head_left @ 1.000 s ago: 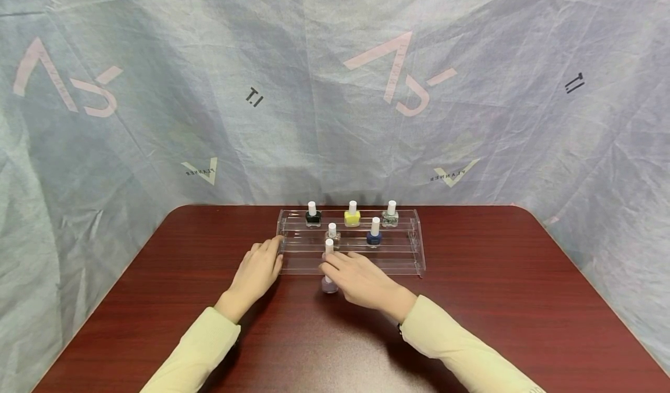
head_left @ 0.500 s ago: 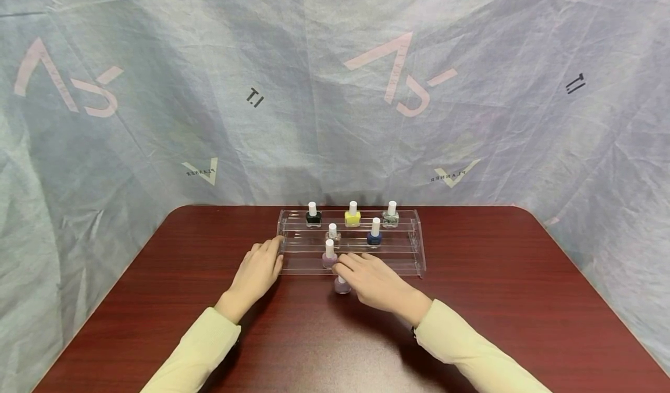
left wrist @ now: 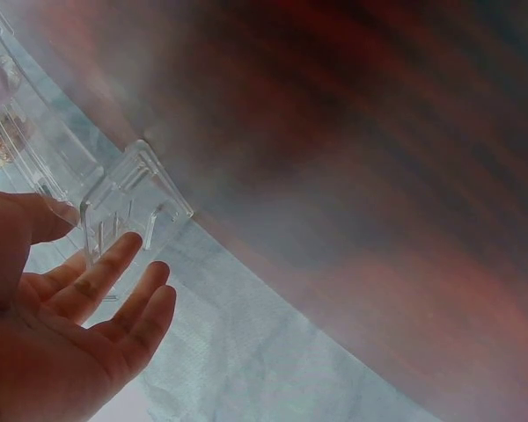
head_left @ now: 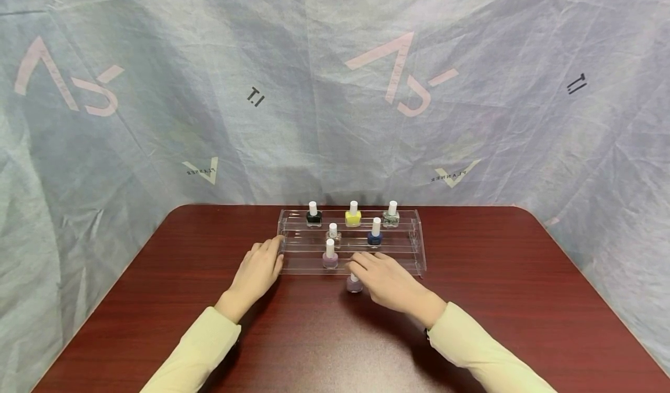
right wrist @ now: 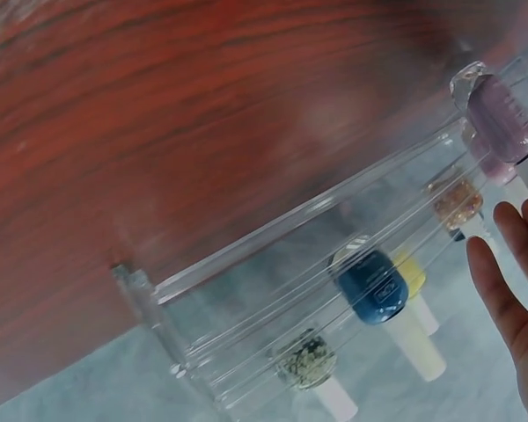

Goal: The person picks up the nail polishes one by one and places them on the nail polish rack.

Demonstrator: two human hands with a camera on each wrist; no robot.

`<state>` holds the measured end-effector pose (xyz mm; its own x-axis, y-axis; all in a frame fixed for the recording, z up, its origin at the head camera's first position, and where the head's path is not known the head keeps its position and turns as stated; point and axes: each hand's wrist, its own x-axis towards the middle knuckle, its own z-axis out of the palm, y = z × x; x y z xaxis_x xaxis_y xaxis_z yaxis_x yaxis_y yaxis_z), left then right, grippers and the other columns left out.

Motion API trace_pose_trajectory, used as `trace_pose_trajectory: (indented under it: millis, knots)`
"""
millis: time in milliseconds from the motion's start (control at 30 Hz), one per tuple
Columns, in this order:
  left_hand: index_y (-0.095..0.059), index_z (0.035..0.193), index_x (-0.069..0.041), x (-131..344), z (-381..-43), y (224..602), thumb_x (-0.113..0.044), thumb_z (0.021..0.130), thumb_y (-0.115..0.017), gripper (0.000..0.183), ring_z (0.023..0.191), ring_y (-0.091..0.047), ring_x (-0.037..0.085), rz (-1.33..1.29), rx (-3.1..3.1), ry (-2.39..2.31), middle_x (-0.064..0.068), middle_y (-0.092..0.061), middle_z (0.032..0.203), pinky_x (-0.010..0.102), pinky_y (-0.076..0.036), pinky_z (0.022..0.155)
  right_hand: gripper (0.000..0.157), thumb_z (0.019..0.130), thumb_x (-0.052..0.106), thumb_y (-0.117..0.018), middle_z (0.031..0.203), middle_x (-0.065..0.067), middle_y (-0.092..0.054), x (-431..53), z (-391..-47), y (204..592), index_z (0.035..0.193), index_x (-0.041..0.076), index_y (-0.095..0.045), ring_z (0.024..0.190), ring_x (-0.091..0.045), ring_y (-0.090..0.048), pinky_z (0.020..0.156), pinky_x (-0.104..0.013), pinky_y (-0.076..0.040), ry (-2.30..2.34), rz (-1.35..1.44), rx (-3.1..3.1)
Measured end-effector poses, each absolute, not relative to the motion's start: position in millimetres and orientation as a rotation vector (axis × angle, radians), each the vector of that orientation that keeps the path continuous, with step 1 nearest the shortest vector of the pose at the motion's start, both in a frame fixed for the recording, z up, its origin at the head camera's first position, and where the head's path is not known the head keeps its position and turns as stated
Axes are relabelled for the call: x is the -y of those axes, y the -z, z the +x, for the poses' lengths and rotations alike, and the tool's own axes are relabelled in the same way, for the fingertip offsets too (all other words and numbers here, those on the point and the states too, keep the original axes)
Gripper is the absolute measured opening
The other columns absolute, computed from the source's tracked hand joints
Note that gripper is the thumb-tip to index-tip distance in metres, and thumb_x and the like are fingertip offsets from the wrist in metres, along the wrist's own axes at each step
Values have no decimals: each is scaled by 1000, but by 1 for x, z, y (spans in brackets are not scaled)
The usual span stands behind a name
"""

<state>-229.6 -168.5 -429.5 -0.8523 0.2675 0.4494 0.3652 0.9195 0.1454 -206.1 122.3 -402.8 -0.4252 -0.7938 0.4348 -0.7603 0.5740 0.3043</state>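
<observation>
A clear acrylic tiered rack [head_left: 300, 263] stands on the table. My left hand [head_left: 256, 271] is at its left end, thumb and fingers about the clear end panel [left wrist: 163, 198] in the left wrist view. With my right hand [head_left: 387, 281] I pinch the white cap of a mauve nail polish bottle [head_left: 354, 284], upright just before the rack's front edge; its mauve glass [right wrist: 503, 119] shows in the right wrist view. A pinkish-lilac nail polish bottle [head_left: 330, 259] stands on the lowest tier, left of my right fingers.
On the middle tier are a glittery copper bottle [head_left: 333, 239] and a dark blue one [head_left: 374, 238]. The top tier carries black [head_left: 313, 217], yellow [head_left: 353, 217] and silver-glitter bottles [head_left: 390, 217]. A grey cloth [head_left: 335, 120] hangs behind the reddish-brown table [head_left: 314, 346].
My right hand has moved right along the rack's front with the mauve bottle, uncovering the pinkish-lilac bottle on the lowest tier. The left hand stays at the rack's end.
</observation>
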Motion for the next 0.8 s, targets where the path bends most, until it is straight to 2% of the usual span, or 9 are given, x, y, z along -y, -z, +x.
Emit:
trace_pose_trajectory:
  millis: [133, 533, 800]
  knots:
    - [-50, 127, -6, 169, -229, 429, -15, 87, -59, 41, 97, -57, 33, -458, 2661, 312, 11, -63, 109, 45, -47, 74, 33, 71, 0, -60, 98, 1, -54, -127, -206, 401, 101, 13, -54, 88, -15, -55, 73, -29, -48, 53, 1236, 2268]
    - [-50, 125, -5, 169, -230, 430, -15, 87, -60, 41, 95, -57, 34, -459, 2641, 307, 11, -63, 107, 44, -47, 73, 30, 76, -1, -50, 94, 1, -55, -141, -207, 393, 102, 12, -57, 81, -15, -55, 69, -28, -47, 2, 1211, 2249]
    - [-50, 125, -6, 168, -230, 429, -15, 87, -60, 41, 95, -57, 34, -450, 2653, 311, 11, -63, 107, 44, -47, 74, 36, 70, -5, -50, 91, 2, -54, -149, -208, 386, 101, 12, -57, 73, -15, -53, 64, -26, -44, -8, 1190, 2245]
